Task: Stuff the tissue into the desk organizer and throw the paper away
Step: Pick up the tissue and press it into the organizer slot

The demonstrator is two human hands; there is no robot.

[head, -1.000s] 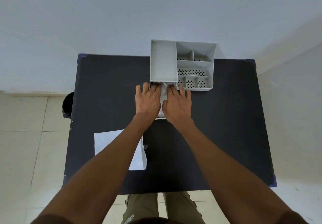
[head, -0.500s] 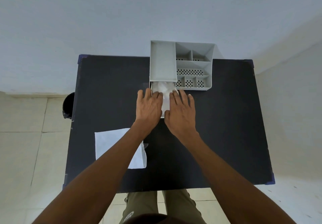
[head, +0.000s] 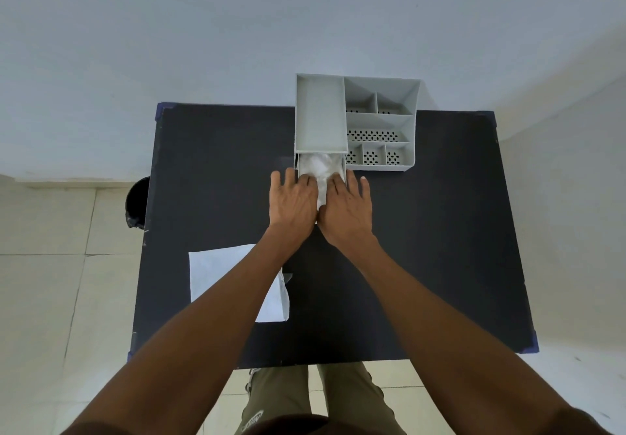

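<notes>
Pressing flat, the left hand [head: 294, 199] and right hand [head: 346, 201] push white tissue [head: 320, 167] into the pulled-out drawer of the grey desk organizer [head: 379, 123]; all fingers lie extended, gripping nothing. Stuffing looks nearly done. Next, the drawer needs closing, then the paper [head: 216, 270] on the tabletop [head: 423, 248] goes to the bin [head: 137, 202].

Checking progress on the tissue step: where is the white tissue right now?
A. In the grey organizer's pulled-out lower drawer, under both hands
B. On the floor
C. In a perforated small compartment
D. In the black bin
A: the crumpled white tissue lies in the open drawer of the grey plastic desk organizer, with the left hand and right hand pressing on it.
</notes>
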